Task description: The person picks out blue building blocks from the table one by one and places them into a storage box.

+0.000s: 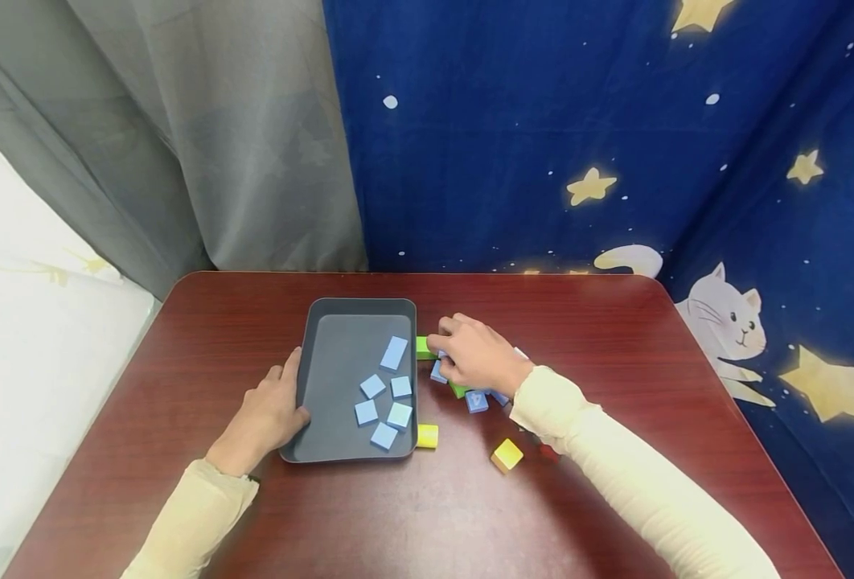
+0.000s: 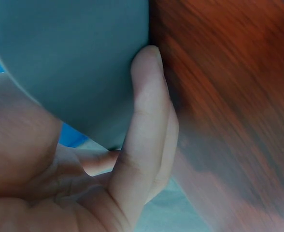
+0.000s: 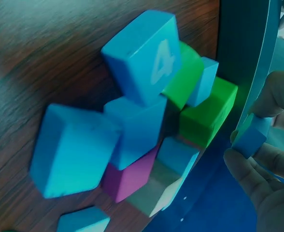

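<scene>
My left hand (image 1: 268,410) grips the left side of a dark grey tray (image 1: 340,308). In the left wrist view, fingers lie along the tray's outer wall (image 2: 98,63). Several light blue blocks (image 1: 394,354) are inside the tray, mostly toward its right side. Right of the tray, my right hand (image 1: 478,354) is over a cluster of blocks, partly hiding them. The right wrist view shows it pinching a small blue block (image 3: 252,135) between thumb and fingers. Near it lie a blue block marked 4 (image 3: 144,55), a green block (image 3: 209,111) and a purple block (image 3: 127,179).
A yellow cylinder (image 1: 428,437) lies against the tray's right wall. Further right is a yellow cube (image 1: 507,455), and a red piece (image 1: 548,452) is partly under the right sleeve. Curtains (image 1: 470,161) hang behind the brown table (image 1: 579,314).
</scene>
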`<move>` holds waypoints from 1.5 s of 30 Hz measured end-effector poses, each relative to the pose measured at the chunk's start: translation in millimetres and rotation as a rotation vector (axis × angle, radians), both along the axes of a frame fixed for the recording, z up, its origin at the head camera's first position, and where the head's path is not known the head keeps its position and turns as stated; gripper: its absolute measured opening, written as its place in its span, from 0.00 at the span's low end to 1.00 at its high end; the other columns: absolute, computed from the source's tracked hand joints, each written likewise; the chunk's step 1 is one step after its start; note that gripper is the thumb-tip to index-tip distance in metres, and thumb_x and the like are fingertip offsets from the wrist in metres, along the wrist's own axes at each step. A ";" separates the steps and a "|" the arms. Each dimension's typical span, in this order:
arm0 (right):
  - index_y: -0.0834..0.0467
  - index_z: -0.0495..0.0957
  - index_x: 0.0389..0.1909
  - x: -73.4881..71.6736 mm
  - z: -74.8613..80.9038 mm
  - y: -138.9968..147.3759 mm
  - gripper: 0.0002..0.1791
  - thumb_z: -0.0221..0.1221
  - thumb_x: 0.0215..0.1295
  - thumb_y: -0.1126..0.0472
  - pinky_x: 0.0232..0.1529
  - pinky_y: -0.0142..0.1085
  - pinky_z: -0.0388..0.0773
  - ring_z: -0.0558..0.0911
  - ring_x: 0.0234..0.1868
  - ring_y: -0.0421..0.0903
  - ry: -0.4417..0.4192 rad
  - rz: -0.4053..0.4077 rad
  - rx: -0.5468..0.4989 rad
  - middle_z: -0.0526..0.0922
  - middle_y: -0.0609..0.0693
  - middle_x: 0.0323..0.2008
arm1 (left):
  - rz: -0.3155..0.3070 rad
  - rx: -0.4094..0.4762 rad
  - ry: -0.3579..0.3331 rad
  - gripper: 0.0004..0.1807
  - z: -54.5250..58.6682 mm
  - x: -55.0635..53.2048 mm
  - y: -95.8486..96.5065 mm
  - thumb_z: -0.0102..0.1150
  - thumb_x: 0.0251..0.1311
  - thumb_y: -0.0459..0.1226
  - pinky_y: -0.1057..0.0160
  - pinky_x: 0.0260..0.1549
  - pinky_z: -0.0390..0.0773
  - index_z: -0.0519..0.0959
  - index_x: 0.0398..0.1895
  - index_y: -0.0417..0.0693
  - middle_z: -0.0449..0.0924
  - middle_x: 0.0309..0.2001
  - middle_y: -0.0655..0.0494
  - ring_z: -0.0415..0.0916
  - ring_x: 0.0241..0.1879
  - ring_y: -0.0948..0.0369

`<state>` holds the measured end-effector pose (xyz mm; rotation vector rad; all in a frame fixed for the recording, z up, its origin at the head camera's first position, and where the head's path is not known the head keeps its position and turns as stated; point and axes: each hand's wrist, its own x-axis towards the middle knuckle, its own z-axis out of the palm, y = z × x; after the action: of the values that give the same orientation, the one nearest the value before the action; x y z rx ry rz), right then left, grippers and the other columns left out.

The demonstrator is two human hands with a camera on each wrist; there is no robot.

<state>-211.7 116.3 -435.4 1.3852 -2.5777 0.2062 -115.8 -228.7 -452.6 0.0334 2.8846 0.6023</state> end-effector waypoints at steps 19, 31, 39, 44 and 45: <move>0.54 0.88 0.51 5.5 -0.2 -31.0 0.12 0.65 0.67 0.62 0.47 0.41 0.77 0.76 0.40 0.50 0.023 0.044 0.051 0.83 0.53 0.40 | 0.000 -0.002 0.006 0.55 -1.1 0.7 -1.3 0.68 0.62 0.31 0.32 0.46 0.82 0.46 0.87 0.31 0.67 0.68 0.18 0.80 0.47 0.27; 0.53 0.88 0.50 12.4 -1.5 -47.6 0.11 0.66 0.69 0.61 0.44 0.39 0.79 0.77 0.41 0.49 0.014 0.063 0.070 0.83 0.53 0.41 | 0.001 -0.008 0.027 0.55 -8.4 -2.5 -4.1 0.68 0.61 0.31 0.32 0.45 0.82 0.48 0.87 0.33 0.69 0.66 0.20 0.80 0.43 0.28; 0.52 0.89 0.56 17.3 -3.9 -59.0 0.15 0.66 0.71 0.59 0.51 0.38 0.79 0.79 0.45 0.48 0.007 0.080 0.123 0.86 0.52 0.46 | -0.001 -0.001 0.057 0.56 -14.1 -4.2 -7.1 0.70 0.59 0.33 0.31 0.44 0.81 0.49 0.87 0.36 0.71 0.65 0.21 0.81 0.42 0.30; 0.51 0.89 0.57 17.8 -3.9 -62.3 0.15 0.66 0.72 0.58 0.50 0.38 0.77 0.78 0.45 0.48 -0.003 0.074 0.139 0.86 0.51 0.46 | -0.007 0.000 0.087 0.56 -16.5 -5.0 -8.0 0.71 0.58 0.33 0.30 0.45 0.81 0.50 0.87 0.38 0.71 0.64 0.22 0.81 0.43 0.30; 0.51 0.89 0.57 17.8 -4.0 -62.5 0.15 0.66 0.72 0.58 0.50 0.37 0.77 0.78 0.45 0.48 -0.007 0.073 0.139 0.86 0.51 0.46 | -0.009 0.001 0.088 0.57 -16.9 -5.3 -8.4 0.71 0.58 0.34 0.30 0.45 0.81 0.50 0.88 0.38 0.71 0.64 0.22 0.81 0.43 0.30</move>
<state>-193.9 53.8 -439.4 1.5304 -2.5930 0.0435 -121.2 -237.1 -469.5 0.0748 2.9667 0.6157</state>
